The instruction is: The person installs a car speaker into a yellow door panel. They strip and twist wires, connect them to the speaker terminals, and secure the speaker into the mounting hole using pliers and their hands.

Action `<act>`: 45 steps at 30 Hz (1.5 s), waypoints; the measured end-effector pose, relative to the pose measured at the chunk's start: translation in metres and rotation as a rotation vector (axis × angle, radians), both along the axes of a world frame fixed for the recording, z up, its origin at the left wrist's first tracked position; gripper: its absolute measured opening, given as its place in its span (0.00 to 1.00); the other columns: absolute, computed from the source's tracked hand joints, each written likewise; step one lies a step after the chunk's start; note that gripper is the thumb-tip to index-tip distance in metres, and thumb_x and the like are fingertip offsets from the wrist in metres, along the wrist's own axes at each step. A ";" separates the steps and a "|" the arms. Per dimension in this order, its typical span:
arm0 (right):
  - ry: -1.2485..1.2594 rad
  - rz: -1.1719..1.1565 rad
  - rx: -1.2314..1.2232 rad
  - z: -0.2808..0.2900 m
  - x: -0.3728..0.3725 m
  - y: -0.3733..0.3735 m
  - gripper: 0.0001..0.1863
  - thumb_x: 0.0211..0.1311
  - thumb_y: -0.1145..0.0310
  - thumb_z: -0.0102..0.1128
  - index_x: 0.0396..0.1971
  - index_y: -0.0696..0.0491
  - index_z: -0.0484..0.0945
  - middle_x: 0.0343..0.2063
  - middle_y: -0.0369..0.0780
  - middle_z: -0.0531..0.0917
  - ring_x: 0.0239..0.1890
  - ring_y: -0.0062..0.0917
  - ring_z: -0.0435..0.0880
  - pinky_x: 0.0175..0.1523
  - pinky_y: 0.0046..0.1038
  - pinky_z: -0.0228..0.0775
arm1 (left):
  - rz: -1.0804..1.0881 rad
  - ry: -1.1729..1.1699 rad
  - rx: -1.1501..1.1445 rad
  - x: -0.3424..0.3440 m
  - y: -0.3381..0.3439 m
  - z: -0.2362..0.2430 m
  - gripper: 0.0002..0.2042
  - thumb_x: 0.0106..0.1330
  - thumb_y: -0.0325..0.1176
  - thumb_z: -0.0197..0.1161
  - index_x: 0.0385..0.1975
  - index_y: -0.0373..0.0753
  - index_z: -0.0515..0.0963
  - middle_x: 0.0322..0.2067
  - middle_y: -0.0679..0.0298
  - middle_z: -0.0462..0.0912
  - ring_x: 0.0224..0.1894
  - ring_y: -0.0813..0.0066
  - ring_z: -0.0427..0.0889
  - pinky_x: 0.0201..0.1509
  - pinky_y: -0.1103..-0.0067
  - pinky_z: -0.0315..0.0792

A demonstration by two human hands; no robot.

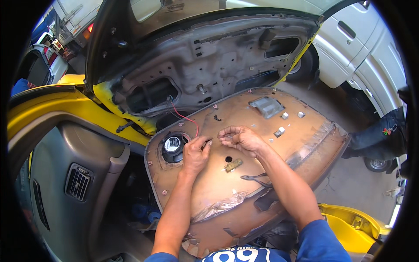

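Note:
Both hands are over a brown door trim panel (pixel 218 187) that lies back side up. My left hand (pixel 196 153) is closed with its fingertips pressed together, just right of a round black speaker (pixel 173 146). Right by it, a red wire (pixel 190 118) comes down from the bare door. My right hand (pixel 242 139) is curled in a pinch a short way to the right; anything in either pinch is too small to make out. Below the hands lie a small yellowish-brown block (pixel 234 165) and pliers (pixel 255 178), partly hidden by my right forearm.
The opened yellow car door (pixel 209 65) stands behind the panel. A grey plastic piece (pixel 267 106) and white clips (pixel 284 115) sit on the panel's far right. At left is the dashboard (pixel 78 174). Another person's leg (pixel 377 135) and a silver vehicle (pixel 358 48) are at right.

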State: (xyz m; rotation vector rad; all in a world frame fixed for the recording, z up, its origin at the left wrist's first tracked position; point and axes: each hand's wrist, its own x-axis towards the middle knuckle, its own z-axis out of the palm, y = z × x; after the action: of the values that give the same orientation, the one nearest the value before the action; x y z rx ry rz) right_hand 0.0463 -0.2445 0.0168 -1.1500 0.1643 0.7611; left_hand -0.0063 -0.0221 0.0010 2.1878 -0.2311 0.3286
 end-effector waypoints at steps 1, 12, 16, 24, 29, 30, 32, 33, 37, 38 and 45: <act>0.010 0.005 0.101 -0.001 0.000 0.000 0.23 0.66 0.87 0.48 0.61 0.70 0.74 0.57 0.51 0.80 0.63 0.34 0.82 0.68 0.29 0.81 | 0.007 0.026 -0.030 -0.001 0.000 -0.001 0.07 0.67 0.26 0.70 0.42 0.32 0.87 0.32 0.55 0.89 0.28 0.67 0.88 0.34 0.74 0.79; -0.053 -0.061 0.022 0.003 0.003 0.000 0.17 0.80 0.78 0.48 0.60 0.71 0.73 0.55 0.52 0.83 0.58 0.33 0.87 0.63 0.28 0.85 | 0.007 0.035 -0.136 0.005 -0.002 0.000 0.07 0.69 0.25 0.68 0.41 0.30 0.87 0.26 0.59 0.87 0.22 0.77 0.85 0.27 0.78 0.76; -0.176 -0.041 -0.163 0.005 0.002 0.009 0.16 0.84 0.71 0.50 0.59 0.67 0.74 0.50 0.50 0.86 0.53 0.31 0.89 0.57 0.29 0.87 | 0.047 0.057 -0.200 0.005 -0.007 0.003 0.07 0.69 0.26 0.69 0.41 0.31 0.87 0.26 0.59 0.87 0.22 0.77 0.84 0.28 0.78 0.76; -0.390 -0.145 -0.137 -0.006 0.002 0.022 0.17 0.76 0.67 0.67 0.54 0.64 0.84 0.46 0.41 0.89 0.41 0.22 0.88 0.50 0.24 0.85 | 0.076 0.048 -0.163 0.002 -0.003 0.012 0.09 0.69 0.30 0.71 0.43 0.32 0.87 0.27 0.58 0.86 0.25 0.76 0.80 0.33 0.76 0.75; -0.297 -0.174 -0.044 -0.019 0.000 0.022 0.18 0.73 0.67 0.70 0.55 0.64 0.85 0.43 0.41 0.89 0.41 0.21 0.88 0.50 0.24 0.85 | 0.070 -0.008 -0.172 0.003 -0.005 0.011 0.08 0.70 0.30 0.70 0.42 0.32 0.86 0.28 0.58 0.85 0.26 0.75 0.79 0.33 0.75 0.74; -0.274 -0.186 -0.021 -0.021 -0.001 0.023 0.19 0.73 0.67 0.71 0.55 0.64 0.85 0.44 0.41 0.89 0.41 0.21 0.88 0.50 0.24 0.86 | 0.070 -0.003 -0.173 0.003 -0.005 0.011 0.08 0.70 0.30 0.70 0.42 0.32 0.86 0.28 0.58 0.85 0.26 0.75 0.79 0.33 0.75 0.74; -0.254 -0.202 0.013 -0.023 -0.003 0.025 0.19 0.73 0.67 0.71 0.55 0.64 0.85 0.43 0.41 0.89 0.41 0.22 0.88 0.51 0.25 0.86 | 0.072 0.004 -0.173 0.003 -0.004 0.011 0.08 0.70 0.30 0.70 0.43 0.32 0.86 0.28 0.58 0.85 0.26 0.75 0.79 0.33 0.75 0.74; -0.258 -0.208 0.021 -0.023 -0.004 0.026 0.19 0.73 0.67 0.71 0.55 0.64 0.85 0.43 0.41 0.89 0.41 0.22 0.88 0.51 0.25 0.87 | 0.073 0.007 -0.178 0.003 -0.004 0.010 0.08 0.70 0.30 0.70 0.43 0.32 0.86 0.28 0.58 0.85 0.26 0.75 0.80 0.33 0.75 0.74; -0.258 -0.211 0.023 -0.022 -0.005 0.028 0.18 0.73 0.67 0.71 0.55 0.64 0.85 0.44 0.42 0.89 0.41 0.22 0.88 0.52 0.26 0.87 | 0.075 0.007 -0.182 0.003 -0.004 0.010 0.08 0.70 0.30 0.70 0.43 0.32 0.86 0.28 0.58 0.86 0.27 0.74 0.81 0.34 0.75 0.75; -0.257 -0.204 0.029 -0.021 -0.005 0.029 0.18 0.73 0.68 0.71 0.55 0.64 0.84 0.44 0.42 0.89 0.41 0.22 0.88 0.52 0.26 0.87 | 0.075 0.004 -0.179 0.003 -0.005 0.009 0.08 0.70 0.30 0.70 0.43 0.32 0.86 0.28 0.58 0.86 0.27 0.74 0.81 0.34 0.75 0.75; -0.279 -0.171 0.021 -0.024 -0.008 0.032 0.18 0.73 0.68 0.70 0.55 0.64 0.84 0.44 0.42 0.89 0.41 0.22 0.89 0.52 0.25 0.87 | 0.070 0.021 -0.167 0.003 -0.004 0.009 0.08 0.70 0.29 0.70 0.43 0.32 0.86 0.29 0.57 0.87 0.27 0.75 0.82 0.34 0.76 0.76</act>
State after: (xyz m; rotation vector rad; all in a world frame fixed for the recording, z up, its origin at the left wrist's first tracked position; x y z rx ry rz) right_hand 0.0385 -0.2120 -0.0070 -1.1932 0.0202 0.4455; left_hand -0.0034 -0.0256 0.0101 2.0360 -0.1109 0.3513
